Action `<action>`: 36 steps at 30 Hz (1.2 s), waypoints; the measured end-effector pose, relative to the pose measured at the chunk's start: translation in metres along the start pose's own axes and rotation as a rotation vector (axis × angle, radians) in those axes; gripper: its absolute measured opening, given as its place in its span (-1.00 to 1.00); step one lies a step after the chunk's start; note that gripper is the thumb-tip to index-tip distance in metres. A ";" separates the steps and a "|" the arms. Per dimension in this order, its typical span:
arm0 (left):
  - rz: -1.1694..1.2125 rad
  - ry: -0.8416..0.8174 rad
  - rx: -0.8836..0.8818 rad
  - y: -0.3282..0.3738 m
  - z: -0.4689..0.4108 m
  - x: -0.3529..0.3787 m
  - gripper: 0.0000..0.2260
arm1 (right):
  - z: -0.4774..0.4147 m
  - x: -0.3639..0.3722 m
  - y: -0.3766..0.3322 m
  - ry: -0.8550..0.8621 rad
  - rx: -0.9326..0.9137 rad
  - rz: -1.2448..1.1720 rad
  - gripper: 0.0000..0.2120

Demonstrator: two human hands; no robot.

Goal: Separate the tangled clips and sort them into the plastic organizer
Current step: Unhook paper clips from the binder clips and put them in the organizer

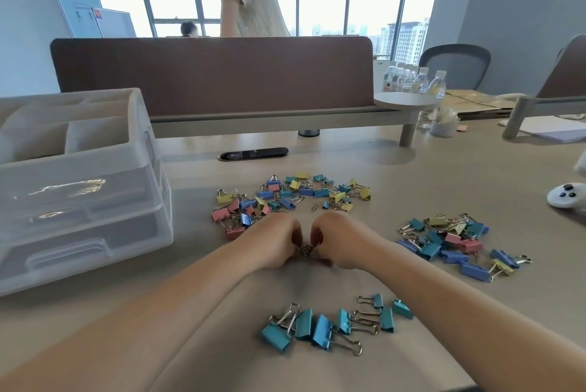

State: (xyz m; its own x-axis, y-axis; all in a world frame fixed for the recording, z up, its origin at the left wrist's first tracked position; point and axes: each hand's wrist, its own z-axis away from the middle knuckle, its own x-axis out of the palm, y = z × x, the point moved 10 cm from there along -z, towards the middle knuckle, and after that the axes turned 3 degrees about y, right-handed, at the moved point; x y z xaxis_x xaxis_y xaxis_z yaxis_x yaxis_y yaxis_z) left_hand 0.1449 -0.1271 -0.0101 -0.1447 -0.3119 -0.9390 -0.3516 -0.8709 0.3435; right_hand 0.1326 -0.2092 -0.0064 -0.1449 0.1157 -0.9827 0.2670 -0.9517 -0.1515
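While both forearms are reaching forward over the tabletop point(444, 169), the left hand point(272, 242) and the right hand point(341, 242) are meeting knuckle to knuckle, their fingers curled inward and pinching a small silvery tangle point(306, 248) of wire clips between them; how many pieces are making it up is too small to tell. The tangle is sitting right at the fingertips of both hands, and whether it is touching the tabletop I cannot tell. Beyond the tangle, a mixed heap point(285, 198) of yellow, pink, blue and teal binder clips is lying spread out, its near edge just beside the left hand's knuckles, with one loose paper clip point(314, 208) lying between the two. To the right of the tangle, a second heap point(456, 242) of mostly blue and teal clips is lying near the right forearm. Nearer than the tangle, between the forearms, a row of teal clips point(329, 325) is lying apart from the others. To the left of the tangle, the plastic organizer point(79, 188) is standing well apart from the hands, its top compartments open and its clear drawers pushed in.
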 end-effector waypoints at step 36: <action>0.016 0.007 0.022 -0.008 0.002 -0.005 -0.84 | -0.003 -0.001 0.007 0.053 0.049 -0.165 -0.84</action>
State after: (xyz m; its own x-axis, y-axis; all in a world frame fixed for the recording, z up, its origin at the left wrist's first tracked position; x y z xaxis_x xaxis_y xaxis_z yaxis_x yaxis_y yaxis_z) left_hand 0.1465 -0.1172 -0.0078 -0.1440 -0.3281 -0.9336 -0.3693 -0.8575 0.3583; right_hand 0.1371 -0.2156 -0.0066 -0.1326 0.2848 -0.9494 0.1967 -0.9312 -0.3068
